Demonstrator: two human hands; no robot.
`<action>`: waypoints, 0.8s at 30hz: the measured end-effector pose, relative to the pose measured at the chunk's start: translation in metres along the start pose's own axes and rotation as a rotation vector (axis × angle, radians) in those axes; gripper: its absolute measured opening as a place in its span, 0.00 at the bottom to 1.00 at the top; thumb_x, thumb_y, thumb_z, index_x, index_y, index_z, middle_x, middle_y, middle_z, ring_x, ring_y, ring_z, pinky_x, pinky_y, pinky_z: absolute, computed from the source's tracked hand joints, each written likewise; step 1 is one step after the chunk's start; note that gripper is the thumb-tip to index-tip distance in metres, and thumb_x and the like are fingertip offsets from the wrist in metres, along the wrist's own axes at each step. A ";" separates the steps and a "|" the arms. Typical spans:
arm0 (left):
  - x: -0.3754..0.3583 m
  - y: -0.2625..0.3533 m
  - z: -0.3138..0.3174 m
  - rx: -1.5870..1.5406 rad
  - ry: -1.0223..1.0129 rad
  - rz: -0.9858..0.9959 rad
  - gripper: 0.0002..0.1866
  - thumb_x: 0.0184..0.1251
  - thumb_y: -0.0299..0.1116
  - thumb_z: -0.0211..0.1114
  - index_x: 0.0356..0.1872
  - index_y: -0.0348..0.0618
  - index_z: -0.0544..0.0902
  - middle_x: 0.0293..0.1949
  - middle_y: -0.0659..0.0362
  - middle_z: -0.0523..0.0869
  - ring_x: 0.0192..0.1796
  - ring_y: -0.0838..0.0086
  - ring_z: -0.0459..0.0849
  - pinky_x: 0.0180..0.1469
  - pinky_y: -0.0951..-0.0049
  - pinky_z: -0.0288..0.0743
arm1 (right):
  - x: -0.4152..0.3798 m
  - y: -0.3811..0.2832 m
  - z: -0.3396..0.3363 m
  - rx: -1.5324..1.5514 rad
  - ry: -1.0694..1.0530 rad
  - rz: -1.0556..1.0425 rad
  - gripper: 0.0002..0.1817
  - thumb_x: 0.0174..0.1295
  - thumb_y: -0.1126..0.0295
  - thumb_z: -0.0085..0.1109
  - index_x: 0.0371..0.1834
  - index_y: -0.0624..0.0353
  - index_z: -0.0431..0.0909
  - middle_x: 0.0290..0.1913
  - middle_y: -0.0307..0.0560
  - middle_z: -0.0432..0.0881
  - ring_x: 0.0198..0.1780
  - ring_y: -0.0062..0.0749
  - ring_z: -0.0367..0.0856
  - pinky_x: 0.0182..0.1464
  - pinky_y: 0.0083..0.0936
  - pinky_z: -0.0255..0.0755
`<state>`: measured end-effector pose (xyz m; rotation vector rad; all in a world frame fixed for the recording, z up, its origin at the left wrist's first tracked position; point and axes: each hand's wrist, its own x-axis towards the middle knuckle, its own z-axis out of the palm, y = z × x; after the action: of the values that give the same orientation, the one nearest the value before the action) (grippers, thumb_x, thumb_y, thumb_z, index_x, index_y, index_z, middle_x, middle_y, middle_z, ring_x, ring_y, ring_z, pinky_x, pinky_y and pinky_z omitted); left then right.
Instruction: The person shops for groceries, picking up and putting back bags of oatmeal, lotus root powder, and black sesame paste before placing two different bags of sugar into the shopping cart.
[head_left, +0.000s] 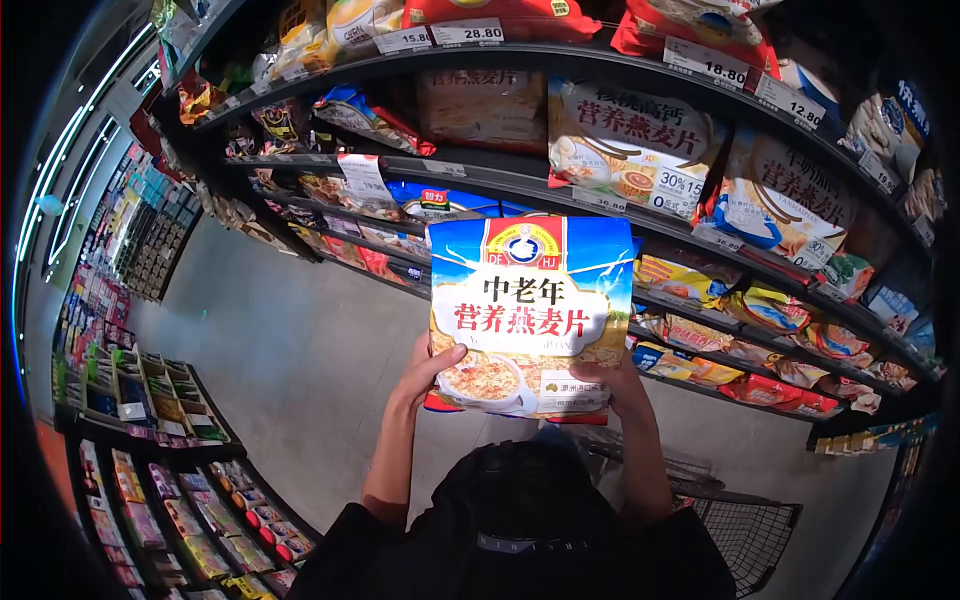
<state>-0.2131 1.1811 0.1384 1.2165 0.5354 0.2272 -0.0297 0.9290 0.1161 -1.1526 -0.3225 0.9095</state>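
A large blue, red and white bag of oatmeal (pixel 520 320) is held up in front of my chest, its printed front facing me. My left hand (pixel 428 368) grips the lower left edge, with the thumb lying over the front. On the other side, my right hand (pixel 622 385) holds the lower right edge; some of its fingers are hidden behind the bag. The bag stands upright and apart from the shelves. Behind it, similar oatmeal bags (pixel 635 145) stand on the shelf.
Curved-looking shelves (pixel 470 172) of packaged food with price tags (pixel 705 62) run across the front. A wire shopping cart (pixel 745 540) is at the lower right. Low display racks (pixel 150 430) stand at the left, beyond the grey floor (pixel 290 370).
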 end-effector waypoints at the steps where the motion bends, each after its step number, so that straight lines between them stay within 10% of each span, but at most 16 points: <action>1: 0.002 -0.001 0.000 -0.002 -0.001 -0.001 0.41 0.56 0.40 0.75 0.67 0.33 0.67 0.60 0.48 0.80 0.59 0.65 0.82 0.62 0.65 0.76 | 0.001 -0.001 -0.002 -0.002 0.002 0.001 0.32 0.44 0.77 0.75 0.57 0.62 0.76 0.49 0.44 0.84 0.51 0.31 0.84 0.57 0.29 0.75; 14: 0.017 0.004 -0.013 -0.061 -0.054 0.070 0.40 0.56 0.33 0.75 0.69 0.36 0.65 0.62 0.52 0.78 0.63 0.69 0.77 0.66 0.66 0.69 | 0.018 -0.052 0.016 -0.511 -0.024 0.049 0.27 0.55 0.70 0.73 0.58 0.61 0.77 0.51 0.45 0.85 0.52 0.27 0.81 0.54 0.28 0.76; 24: 0.065 0.057 -0.072 -0.082 -0.028 0.234 0.41 0.59 0.33 0.73 0.72 0.38 0.62 0.64 0.54 0.76 0.65 0.70 0.75 0.67 0.67 0.68 | 0.085 -0.055 0.085 -0.240 -0.052 -0.226 0.24 0.58 0.79 0.64 0.60 0.63 0.74 0.53 0.41 0.81 0.51 0.22 0.78 0.56 0.23 0.74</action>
<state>-0.1870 1.2893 0.1567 1.1996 0.3554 0.4258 -0.0082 1.0418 0.1809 -1.2833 -0.6045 0.7159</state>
